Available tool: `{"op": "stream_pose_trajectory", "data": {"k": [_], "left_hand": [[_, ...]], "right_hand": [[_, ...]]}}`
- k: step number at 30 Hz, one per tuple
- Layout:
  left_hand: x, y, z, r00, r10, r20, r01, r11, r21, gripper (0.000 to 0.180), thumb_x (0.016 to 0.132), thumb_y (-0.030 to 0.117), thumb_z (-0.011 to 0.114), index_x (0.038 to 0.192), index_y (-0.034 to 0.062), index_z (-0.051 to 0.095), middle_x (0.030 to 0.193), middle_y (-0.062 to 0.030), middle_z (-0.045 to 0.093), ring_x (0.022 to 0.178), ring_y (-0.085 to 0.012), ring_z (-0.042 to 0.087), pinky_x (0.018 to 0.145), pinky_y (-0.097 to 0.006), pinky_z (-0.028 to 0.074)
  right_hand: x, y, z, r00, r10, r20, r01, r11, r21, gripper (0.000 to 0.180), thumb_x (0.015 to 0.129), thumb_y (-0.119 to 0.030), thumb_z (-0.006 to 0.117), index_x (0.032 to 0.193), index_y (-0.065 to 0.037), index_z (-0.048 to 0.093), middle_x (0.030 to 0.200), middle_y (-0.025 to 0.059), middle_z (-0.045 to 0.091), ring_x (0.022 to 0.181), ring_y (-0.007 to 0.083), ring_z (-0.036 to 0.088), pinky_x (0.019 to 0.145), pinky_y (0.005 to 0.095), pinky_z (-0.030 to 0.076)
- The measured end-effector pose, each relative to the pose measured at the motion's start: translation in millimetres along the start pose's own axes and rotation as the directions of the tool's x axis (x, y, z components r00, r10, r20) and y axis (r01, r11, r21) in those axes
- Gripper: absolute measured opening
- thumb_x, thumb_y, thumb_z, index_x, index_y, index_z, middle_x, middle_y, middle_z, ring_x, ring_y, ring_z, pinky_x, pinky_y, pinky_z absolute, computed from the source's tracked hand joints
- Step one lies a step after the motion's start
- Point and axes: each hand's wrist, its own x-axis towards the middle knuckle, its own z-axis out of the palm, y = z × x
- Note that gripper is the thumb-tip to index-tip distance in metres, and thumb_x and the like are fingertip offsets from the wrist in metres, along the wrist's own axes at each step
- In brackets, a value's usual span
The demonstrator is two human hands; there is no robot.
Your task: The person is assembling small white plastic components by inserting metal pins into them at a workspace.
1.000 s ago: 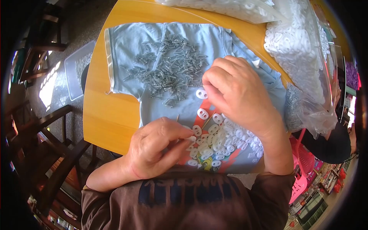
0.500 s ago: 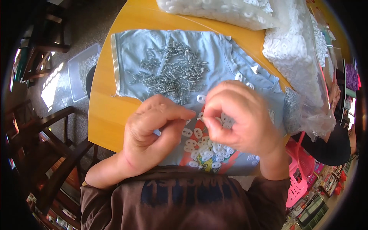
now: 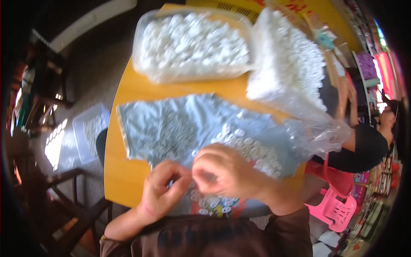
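Note:
My left hand [image 3: 162, 190] and my right hand [image 3: 229, 173] meet in front of me at the near side of the table, thumbs and fingers pinched together. Whatever sits between the fingertips is hidden and smeared by motion. Beneath them a light blue T-shirt [image 3: 214, 105] is spread out. Grey metal screws [image 3: 171, 135] lie heaped on its left part, just beyond my left hand. Small white plastic pieces with holes [image 3: 257, 152] are scattered on the cloth beyond my right hand, and more of these pieces [image 3: 209, 204] lie under my wrists.
A clear tub [image 3: 192, 76] full of white pieces stands at the far side of the yellow table [image 3: 117, 180]. Right of it is a plastic bag [image 3: 267, 88] of such pieces. Another person's arm [image 3: 342, 96] shows at right, near a pink chair [image 3: 336, 210]. Dark wooden chairs [image 3: 81, 214] stand left.
The view has shifted, bringing the whole tub into sight. My hands have come together, the right moving left until its fingertips meet the left's. Both stay pinched.

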Motion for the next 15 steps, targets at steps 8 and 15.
{"op": "stream_pose_trajectory", "data": {"k": [8, 15], "left_hand": [[-5, 9, 4, 0.942, 0.302, -0.148, -0.254, 0.928, 0.274, 0.014, 0.07, -0.007, 0.062, 0.077, 0.0038, 0.056, 0.068, -0.0052, 0.053, 0.055, -0.0154, 0.049, 0.052, -0.028, 0.04], [-16, 16, 8, 0.893, 0.424, -0.151, -0.336, 0.851, 0.404, 0.019, 0.068, -0.011, 0.063, 0.079, 0.0029, 0.058, 0.071, -0.0064, 0.055, 0.058, -0.0164, 0.052, 0.053, -0.029, 0.042]], "right_hand": [[-17, -25, 5, 0.927, 0.359, 0.108, -0.374, 0.869, 0.325, 0.017, 0.086, -0.016, 0.062, 0.091, 0.0, 0.062, 0.076, 0.0075, 0.06, 0.07, 0.0149, 0.058, 0.063, 0.0269, 0.045], [-28, -30, 18, 0.877, 0.452, 0.162, -0.451, 0.66, 0.6, 0.016, 0.088, -0.014, 0.061, 0.093, 0.001, 0.062, 0.078, 0.0002, 0.059, 0.072, 0.006, 0.053, 0.065, 0.0225, 0.044]]}}
